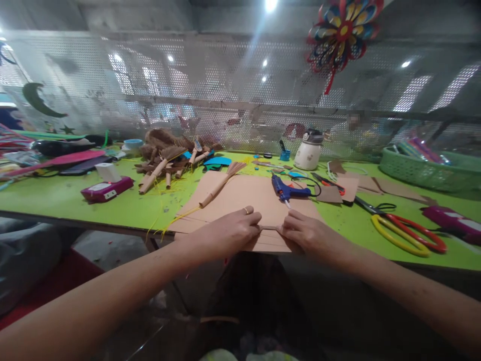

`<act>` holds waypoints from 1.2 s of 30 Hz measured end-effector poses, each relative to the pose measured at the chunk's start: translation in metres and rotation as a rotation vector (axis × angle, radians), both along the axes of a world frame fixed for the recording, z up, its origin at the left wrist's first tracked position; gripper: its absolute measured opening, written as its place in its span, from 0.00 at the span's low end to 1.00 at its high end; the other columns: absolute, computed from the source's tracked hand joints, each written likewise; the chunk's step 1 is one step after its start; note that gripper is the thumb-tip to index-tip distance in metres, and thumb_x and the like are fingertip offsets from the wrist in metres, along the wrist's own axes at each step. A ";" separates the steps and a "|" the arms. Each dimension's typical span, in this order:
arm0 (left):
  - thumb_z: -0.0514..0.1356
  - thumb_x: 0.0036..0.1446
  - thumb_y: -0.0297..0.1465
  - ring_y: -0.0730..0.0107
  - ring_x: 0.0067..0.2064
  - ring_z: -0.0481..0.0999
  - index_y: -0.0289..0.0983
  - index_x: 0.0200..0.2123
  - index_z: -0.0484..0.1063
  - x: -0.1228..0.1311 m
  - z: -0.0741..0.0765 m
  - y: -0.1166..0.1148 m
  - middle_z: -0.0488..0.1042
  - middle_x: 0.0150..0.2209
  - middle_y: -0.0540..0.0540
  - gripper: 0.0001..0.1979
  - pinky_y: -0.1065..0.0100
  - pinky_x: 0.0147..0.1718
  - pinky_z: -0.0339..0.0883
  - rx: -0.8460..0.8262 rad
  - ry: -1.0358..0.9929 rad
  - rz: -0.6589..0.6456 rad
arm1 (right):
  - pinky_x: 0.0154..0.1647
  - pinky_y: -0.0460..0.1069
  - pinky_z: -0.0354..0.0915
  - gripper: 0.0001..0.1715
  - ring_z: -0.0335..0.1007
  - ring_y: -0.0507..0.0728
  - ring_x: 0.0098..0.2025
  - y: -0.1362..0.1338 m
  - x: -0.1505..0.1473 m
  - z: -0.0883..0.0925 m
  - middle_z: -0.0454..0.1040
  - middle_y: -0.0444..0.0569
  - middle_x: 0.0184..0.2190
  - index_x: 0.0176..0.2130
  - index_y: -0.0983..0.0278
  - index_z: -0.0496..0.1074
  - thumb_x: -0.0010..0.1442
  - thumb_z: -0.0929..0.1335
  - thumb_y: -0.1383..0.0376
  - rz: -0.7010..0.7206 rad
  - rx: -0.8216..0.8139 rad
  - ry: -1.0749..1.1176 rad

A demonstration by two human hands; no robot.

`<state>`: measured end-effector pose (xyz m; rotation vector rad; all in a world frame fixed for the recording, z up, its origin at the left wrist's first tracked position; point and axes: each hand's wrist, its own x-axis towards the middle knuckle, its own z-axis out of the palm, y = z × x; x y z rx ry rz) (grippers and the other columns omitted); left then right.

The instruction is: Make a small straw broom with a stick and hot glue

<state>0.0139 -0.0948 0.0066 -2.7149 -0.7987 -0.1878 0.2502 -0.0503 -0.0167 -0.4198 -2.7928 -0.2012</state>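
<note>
A narrow brown paper strip (269, 228) runs between my two hands, just above the front edge of a large brown paper sheet (259, 195). My left hand (238, 228), with a ring on one finger, pinches the strip's left end. At its right end, my right hand (303, 229) has the fingers closed on it. The fingertips cover both ends. Beyond my right hand a blue glue gun (291, 189) lies on the sheet, nozzle toward me. A rolled brown paper tube with a fringed end (220, 188) rests across the sheet's left part, beside yellow strands (180, 216).
On the green table (161, 203) are a pile of brown paper tubes (169, 155), purple power strips (107, 189), large red-and-yellow-handled scissors (408, 233), a white jug (308, 150) and a green basket (432, 170). A perforated metal screen (225, 85) stands behind.
</note>
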 end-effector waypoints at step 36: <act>0.53 0.58 0.25 0.67 0.36 0.68 0.32 0.28 0.74 -0.004 -0.003 -0.005 0.70 0.32 0.42 0.11 0.68 0.36 0.62 -0.145 -0.311 0.266 | 0.49 0.55 0.64 0.15 0.63 0.58 0.47 -0.022 0.007 -0.012 0.72 0.54 0.44 0.47 0.63 0.72 0.64 0.61 0.70 -0.160 -0.354 0.421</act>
